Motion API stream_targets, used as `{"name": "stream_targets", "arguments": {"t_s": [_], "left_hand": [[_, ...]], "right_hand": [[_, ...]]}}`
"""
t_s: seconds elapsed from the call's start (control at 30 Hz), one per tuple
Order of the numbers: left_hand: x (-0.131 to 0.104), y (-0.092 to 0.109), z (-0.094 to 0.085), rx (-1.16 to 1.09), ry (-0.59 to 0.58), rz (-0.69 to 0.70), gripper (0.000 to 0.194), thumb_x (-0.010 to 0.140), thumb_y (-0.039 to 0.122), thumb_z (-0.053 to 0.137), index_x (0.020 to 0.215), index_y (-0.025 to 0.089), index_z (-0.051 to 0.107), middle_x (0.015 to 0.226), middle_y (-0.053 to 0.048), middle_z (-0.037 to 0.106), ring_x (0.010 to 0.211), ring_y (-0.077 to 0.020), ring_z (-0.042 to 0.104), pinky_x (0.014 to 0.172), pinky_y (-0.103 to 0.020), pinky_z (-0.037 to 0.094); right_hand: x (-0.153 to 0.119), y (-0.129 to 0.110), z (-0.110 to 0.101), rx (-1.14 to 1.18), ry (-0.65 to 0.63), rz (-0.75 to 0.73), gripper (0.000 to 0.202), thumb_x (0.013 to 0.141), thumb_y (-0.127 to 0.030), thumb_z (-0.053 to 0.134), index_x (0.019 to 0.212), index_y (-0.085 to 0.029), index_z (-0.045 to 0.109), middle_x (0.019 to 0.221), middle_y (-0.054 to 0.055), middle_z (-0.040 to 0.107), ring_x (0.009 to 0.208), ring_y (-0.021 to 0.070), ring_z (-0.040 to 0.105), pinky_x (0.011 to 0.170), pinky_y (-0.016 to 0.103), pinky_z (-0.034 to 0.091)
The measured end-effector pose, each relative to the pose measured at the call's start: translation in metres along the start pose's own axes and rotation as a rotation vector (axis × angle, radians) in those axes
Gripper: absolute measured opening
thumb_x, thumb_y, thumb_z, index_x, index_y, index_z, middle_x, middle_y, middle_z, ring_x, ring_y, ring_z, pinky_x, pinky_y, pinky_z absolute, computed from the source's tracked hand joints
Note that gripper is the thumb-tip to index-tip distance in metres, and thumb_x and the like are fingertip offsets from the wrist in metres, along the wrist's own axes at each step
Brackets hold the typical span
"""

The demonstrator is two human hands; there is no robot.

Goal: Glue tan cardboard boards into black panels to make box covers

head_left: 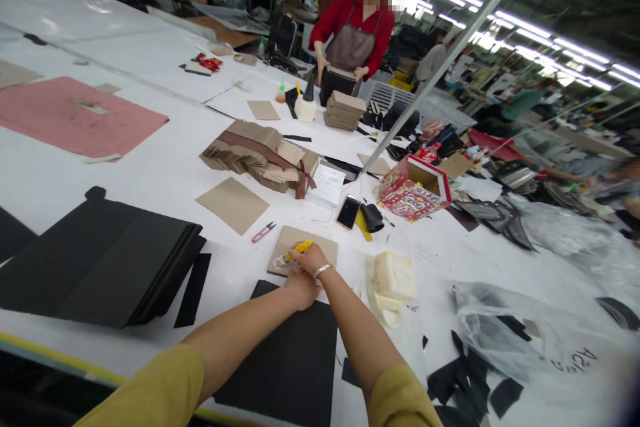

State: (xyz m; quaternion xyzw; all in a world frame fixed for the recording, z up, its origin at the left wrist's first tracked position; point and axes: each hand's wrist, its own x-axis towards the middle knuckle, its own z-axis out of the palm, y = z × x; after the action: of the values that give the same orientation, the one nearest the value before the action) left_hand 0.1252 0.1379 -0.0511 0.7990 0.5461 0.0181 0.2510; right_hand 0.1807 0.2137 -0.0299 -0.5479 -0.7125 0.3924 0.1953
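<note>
My right hand (311,259), with a bracelet at the wrist, is closed on a yellow-handled tool (300,247) whose pale end rests over a grey-brown board (287,240). My left hand (301,288) lies at the near edge of that board, partly under the right one; its fingers are largely hidden. A large black sheet (285,353) extends from the hands toward the table's front edge, beneath my left forearm. Pink snips (263,232) lie left of the board.
A stack of black panels (95,260) is at left. Tied brown boards (260,153), a phone (349,212) and a red patterned box (413,190) are beyond. A white container (393,277) stands right of my hands. A person in red (355,30) holds a dark piece across the table.
</note>
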Motion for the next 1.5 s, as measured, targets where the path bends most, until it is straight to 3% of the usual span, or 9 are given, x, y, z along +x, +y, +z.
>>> {"name": "stream_targets", "arguments": {"t_s": [0.17,0.3,0.57,0.93,1.07,1.2,1.33,1.4,1.5], "left_hand": [[0.007,-0.004,-0.002,0.007,0.003,-0.008,0.039,0.084,0.035,0.038,0.107,0.008,0.055,0.106,-0.02,0.057,0.1,-0.03,0.05,0.08,-0.045,0.038],[0.015,-0.003,-0.006,0.043,-0.023,-0.001,0.036,0.084,0.031,0.04,0.107,0.007,0.054,0.102,-0.02,0.057,0.096,-0.0283,0.052,0.074,-0.04,0.04],[0.037,-0.008,-0.007,0.152,-0.07,0.129,0.036,0.072,0.011,0.054,0.108,0.01,0.052,0.109,-0.017,0.052,0.096,-0.0269,0.051,0.076,-0.035,0.043],[0.048,-0.013,-0.013,0.275,-0.152,0.242,0.048,0.06,0.028,0.072,0.1,0.009,0.056,0.106,-0.017,0.051,0.1,-0.0304,0.047,0.08,-0.039,0.042],[0.049,-0.015,-0.016,0.285,-0.172,0.275,0.04,0.062,0.03,0.069,0.094,0.009,0.059,0.1,-0.018,0.055,0.095,-0.03,0.05,0.076,-0.038,0.044],[0.04,-0.011,-0.03,0.26,-0.148,0.299,0.023,0.068,0.029,0.061,0.084,0.012,0.06,0.089,-0.013,0.058,0.083,-0.0247,0.056,0.071,-0.033,0.044],[0.019,-0.012,-0.063,0.218,0.062,0.239,0.016,0.076,0.018,0.043,0.086,0.014,0.055,0.091,-0.011,0.057,0.085,-0.0208,0.055,0.072,-0.031,0.043],[0.003,-0.018,-0.087,0.071,0.361,0.131,0.012,0.074,0.016,0.043,0.081,0.015,0.052,0.087,-0.008,0.056,0.084,-0.0191,0.054,0.072,-0.03,0.043],[-0.027,-0.029,-0.118,-0.43,0.822,-0.097,0.007,0.066,0.017,0.051,0.069,0.018,0.046,0.066,0.001,0.051,0.065,-0.0134,0.052,0.064,-0.027,0.044]], "right_hand": [[0.045,0.012,-0.003,-0.032,0.195,0.109,0.014,0.075,-0.029,0.055,0.077,-0.02,0.066,0.068,-0.001,0.066,0.062,0.0118,0.06,0.061,0.021,0.045],[0.049,0.033,-0.013,-0.048,0.311,0.203,0.019,0.076,-0.034,0.053,0.078,-0.019,0.065,0.062,0.0,0.063,0.057,0.0121,0.057,0.057,0.021,0.044],[-0.021,0.09,-0.084,-0.176,0.541,0.352,0.02,0.077,-0.034,0.051,0.072,-0.019,0.064,0.056,0.002,0.059,0.056,0.0139,0.054,0.056,0.022,0.038],[-0.144,0.082,-0.044,-0.065,0.511,0.225,0.025,0.079,-0.037,0.046,0.071,-0.02,0.063,0.068,-0.001,0.064,0.066,0.0122,0.058,0.065,0.021,0.043],[-0.167,0.075,-0.058,0.134,0.613,0.288,0.027,0.078,-0.04,0.049,0.075,-0.018,0.062,0.067,0.001,0.064,0.061,0.0131,0.059,0.061,0.023,0.046],[-0.181,0.061,-0.082,0.361,0.767,0.288,0.038,0.081,-0.046,0.045,0.1,-0.016,0.057,0.071,0.002,0.064,0.051,0.0115,0.058,0.055,0.024,0.048],[-0.193,0.043,-0.092,0.378,0.761,0.197,0.041,0.086,-0.045,0.038,0.115,-0.017,0.046,0.078,0.002,0.064,0.052,0.0109,0.06,0.057,0.025,0.049],[-0.192,0.034,-0.089,0.334,0.705,0.144,0.035,0.087,-0.043,0.036,0.109,-0.017,0.046,0.08,0.003,0.064,0.056,0.0111,0.061,0.059,0.025,0.049],[-0.18,0.017,-0.073,0.23,0.618,0.106,0.027,0.086,-0.042,0.038,0.097,-0.018,0.047,0.083,0.004,0.063,0.064,0.0121,0.062,0.061,0.024,0.047]]}}
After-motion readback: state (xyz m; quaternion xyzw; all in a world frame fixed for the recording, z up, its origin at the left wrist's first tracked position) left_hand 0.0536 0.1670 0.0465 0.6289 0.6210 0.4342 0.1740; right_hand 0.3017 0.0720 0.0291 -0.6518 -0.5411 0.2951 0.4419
